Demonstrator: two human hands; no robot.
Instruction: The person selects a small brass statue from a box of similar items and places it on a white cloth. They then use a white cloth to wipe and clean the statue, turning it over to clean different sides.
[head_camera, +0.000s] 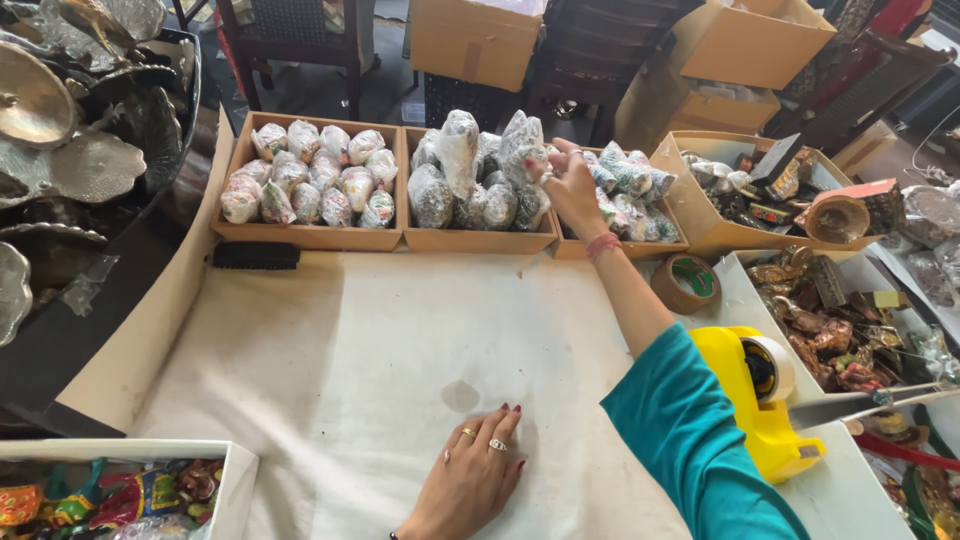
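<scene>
At middle tray (480, 240): right hand (572, 190) grips wrapped bundle (525, 150) | contents unclear

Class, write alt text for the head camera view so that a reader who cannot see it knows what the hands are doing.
A person's right hand reaches into the middle cardboard tray and grips a plastic-wrapped figurine, while the left hand rests flat on the white table cloth. A yellow tape dispenser sits at the right, near a brown tape roll.
</scene>
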